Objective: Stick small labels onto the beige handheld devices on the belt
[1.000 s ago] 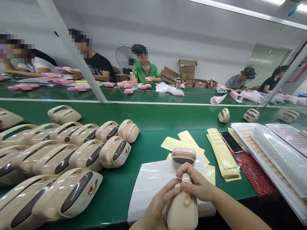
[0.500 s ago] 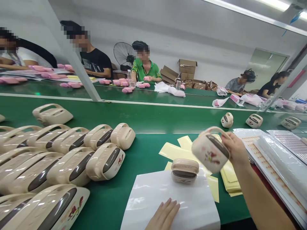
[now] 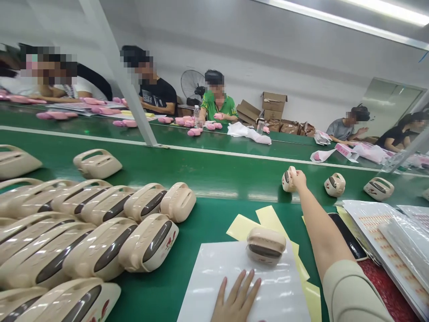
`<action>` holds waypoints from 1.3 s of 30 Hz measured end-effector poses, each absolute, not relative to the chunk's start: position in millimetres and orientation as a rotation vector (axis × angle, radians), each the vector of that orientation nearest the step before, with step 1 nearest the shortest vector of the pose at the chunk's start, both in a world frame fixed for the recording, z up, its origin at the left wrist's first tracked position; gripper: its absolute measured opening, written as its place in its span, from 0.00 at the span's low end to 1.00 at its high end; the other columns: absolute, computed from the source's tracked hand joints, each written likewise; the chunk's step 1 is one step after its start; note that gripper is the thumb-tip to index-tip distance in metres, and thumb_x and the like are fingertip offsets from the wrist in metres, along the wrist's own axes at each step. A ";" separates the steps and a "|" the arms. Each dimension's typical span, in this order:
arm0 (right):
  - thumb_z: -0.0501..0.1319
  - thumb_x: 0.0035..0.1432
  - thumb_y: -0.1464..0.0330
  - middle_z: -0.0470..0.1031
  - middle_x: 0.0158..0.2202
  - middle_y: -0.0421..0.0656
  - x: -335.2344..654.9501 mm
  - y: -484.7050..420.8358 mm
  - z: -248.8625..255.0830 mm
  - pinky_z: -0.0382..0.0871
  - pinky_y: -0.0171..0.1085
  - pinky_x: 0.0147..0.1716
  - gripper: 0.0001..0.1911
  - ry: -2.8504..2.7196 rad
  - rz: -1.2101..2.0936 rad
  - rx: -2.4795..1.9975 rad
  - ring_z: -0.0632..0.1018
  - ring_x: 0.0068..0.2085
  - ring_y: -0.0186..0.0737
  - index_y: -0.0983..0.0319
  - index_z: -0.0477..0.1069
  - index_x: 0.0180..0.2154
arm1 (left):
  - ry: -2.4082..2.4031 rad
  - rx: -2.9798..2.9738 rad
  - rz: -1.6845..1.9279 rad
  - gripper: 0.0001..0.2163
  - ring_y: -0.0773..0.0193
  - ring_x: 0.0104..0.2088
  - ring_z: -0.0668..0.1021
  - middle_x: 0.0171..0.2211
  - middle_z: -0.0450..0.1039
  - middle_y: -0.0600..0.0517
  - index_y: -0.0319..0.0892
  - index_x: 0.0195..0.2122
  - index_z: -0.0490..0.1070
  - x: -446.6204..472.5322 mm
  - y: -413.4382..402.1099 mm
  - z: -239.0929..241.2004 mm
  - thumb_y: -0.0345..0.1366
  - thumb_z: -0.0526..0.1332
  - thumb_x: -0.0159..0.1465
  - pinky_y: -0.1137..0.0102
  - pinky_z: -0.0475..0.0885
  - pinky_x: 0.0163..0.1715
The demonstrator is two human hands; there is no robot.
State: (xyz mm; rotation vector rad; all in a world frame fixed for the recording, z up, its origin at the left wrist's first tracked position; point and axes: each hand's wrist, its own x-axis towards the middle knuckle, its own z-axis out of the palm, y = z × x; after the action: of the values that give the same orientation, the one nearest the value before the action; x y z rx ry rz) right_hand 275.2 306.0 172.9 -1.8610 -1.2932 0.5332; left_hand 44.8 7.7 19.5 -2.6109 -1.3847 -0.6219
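My right hand (image 3: 299,180) reaches out to the far green strip, its fingers closed on a small cream plastic casing (image 3: 287,179) with a loop handle and a dark oval panel. This casing appears to rest on the strip. My left hand (image 3: 237,298) lies flat with fingers spread on a glossy white sheet (image 3: 204,277). Just beyond its fingertips another cream casing (image 3: 266,243) sits on the sheet, dark panel facing me. To the left, rows of similar casings (image 3: 114,250) stand close together, some with red flower decals.
Yellow paper slips (image 3: 239,227) lie under and behind the sheet. On the right are a dark phone (image 3: 348,237) and sticker sheets (image 3: 365,219) in plastic. Further casings (image 3: 335,184) stand along the strip. A slanted white post (image 3: 129,89) rises at left. Co-workers sit opposite.
My right hand has carried the casing forward from above the yellow slips to the far strip. My left hand's fingers have spread wider on the sheet. The view has shifted slightly.
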 end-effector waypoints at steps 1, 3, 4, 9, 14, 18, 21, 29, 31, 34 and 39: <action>0.56 0.60 0.65 0.69 0.46 0.45 278.3 308.7 171.3 0.70 0.44 0.40 0.14 -1.327 0.531 -1.894 0.73 0.42 0.40 0.63 0.65 0.47 | -1.411 -2.653 -0.575 0.31 0.54 0.52 0.70 0.56 0.64 0.51 0.52 0.61 0.37 43.8 14.1 26.2 0.53 0.48 0.61 0.58 0.56 0.52; 0.55 0.60 0.65 0.69 0.46 0.45 284.5 310.1 169.0 0.70 0.44 0.40 0.14 -1.392 0.514 -1.952 0.73 0.42 0.40 0.63 0.66 0.46 | -1.549 -2.730 -0.484 0.29 0.50 0.56 0.65 0.59 0.58 0.51 0.53 0.61 0.39 45.0 24.8 38.7 0.52 0.47 0.62 0.51 0.56 0.52; 0.55 0.60 0.65 0.69 0.46 0.45 287.5 308.9 168.3 0.69 0.44 0.40 0.14 -1.420 0.496 -1.975 0.73 0.42 0.40 0.63 0.66 0.46 | -1.627 -2.770 -0.441 0.28 0.48 0.57 0.63 0.60 0.55 0.50 0.52 0.61 0.41 46.7 29.1 44.3 0.52 0.46 0.62 0.47 0.55 0.52; 0.56 0.56 0.66 0.66 0.49 0.57 296.0 285.9 174.7 0.58 0.50 0.49 0.23 -1.521 0.290 -1.997 0.65 0.52 0.53 0.70 0.60 0.52 | -1.871 -2.918 -0.395 0.28 0.47 0.61 0.53 0.62 0.48 0.47 0.48 0.61 0.48 57.4 44.2 68.0 0.52 0.47 0.62 0.38 0.47 0.54; 0.54 0.53 0.63 0.61 0.52 0.60 274.2 232.1 187.7 0.48 0.53 0.52 0.31 -1.739 0.100 -1.743 0.59 0.56 0.59 0.71 0.53 0.56 | -1.902 -3.000 -0.598 0.27 0.49 0.60 0.56 0.61 0.54 0.39 0.41 0.56 0.59 50.2 38.3 87.9 0.45 0.59 0.57 0.49 0.55 0.56; 0.51 0.56 0.61 0.67 0.46 0.53 238.5 153.0 180.5 0.55 0.54 0.49 0.23 -2.091 -0.201 -1.095 0.65 0.50 0.55 0.60 0.59 0.53 | -1.751 -2.372 -1.223 0.16 0.56 0.56 0.66 0.54 0.64 0.43 0.45 0.50 0.63 8.3 0.6 95.8 0.33 0.56 0.60 0.62 0.67 0.49; 0.53 0.58 0.66 0.66 0.47 0.50 217.8 89.1 160.6 0.61 0.51 0.46 0.21 -2.250 -0.155 -0.836 0.66 0.49 0.53 0.57 0.57 0.54 | -1.779 -1.461 -1.328 0.21 0.52 0.53 0.68 0.49 0.65 0.43 0.46 0.51 0.60 -43.2 -29.8 100.3 0.28 0.59 0.56 0.56 0.65 0.50; 0.53 0.57 0.70 0.69 0.46 0.47 210.2 12.7 91.5 0.74 0.42 0.39 0.20 -2.274 0.382 -0.934 0.73 0.47 0.46 0.55 0.59 0.52 | -2.481 -0.797 -1.450 0.18 0.44 0.45 0.74 0.45 0.71 0.39 0.38 0.44 0.67 -109.8 -33.7 126.3 0.43 0.58 0.55 0.50 0.69 0.43; 0.54 0.56 0.70 0.69 0.47 0.47 211.1 6.1 81.6 0.74 0.42 0.41 0.21 -2.260 0.433 -0.954 0.73 0.48 0.46 0.55 0.59 0.52 | -2.407 -0.766 -1.564 0.14 0.47 0.42 0.75 0.42 0.73 0.42 0.41 0.34 0.69 -106.0 -36.7 134.1 0.45 0.59 0.53 0.53 0.70 0.43; 0.55 0.55 0.72 0.69 0.48 0.47 207.0 -4.6 78.3 0.72 0.42 0.43 0.25 -2.237 0.574 -0.964 0.72 0.49 0.45 0.54 0.57 0.54 | -2.203 -0.747 -1.756 0.15 0.53 0.34 0.78 0.35 0.74 0.47 0.43 0.27 0.68 -98.0 -54.4 145.8 0.49 0.64 0.46 0.57 0.74 0.37; 0.60 0.51 0.65 0.58 0.58 0.50 180.1 -22.5 98.3 0.61 0.47 0.53 0.34 -2.083 1.072 -0.890 0.63 0.57 0.48 0.56 0.50 0.58 | -2.302 -1.423 -1.948 0.15 0.56 0.31 0.78 0.34 0.76 0.49 0.44 0.23 0.71 -66.4 -83.5 162.6 0.49 0.67 0.41 0.68 0.75 0.23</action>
State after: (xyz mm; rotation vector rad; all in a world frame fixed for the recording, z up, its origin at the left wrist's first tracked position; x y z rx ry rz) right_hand 180.1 -22.5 98.3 -0.8900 -2.0827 1.0721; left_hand -66.4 -83.5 162.6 -1.4229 -2.3021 -1.9480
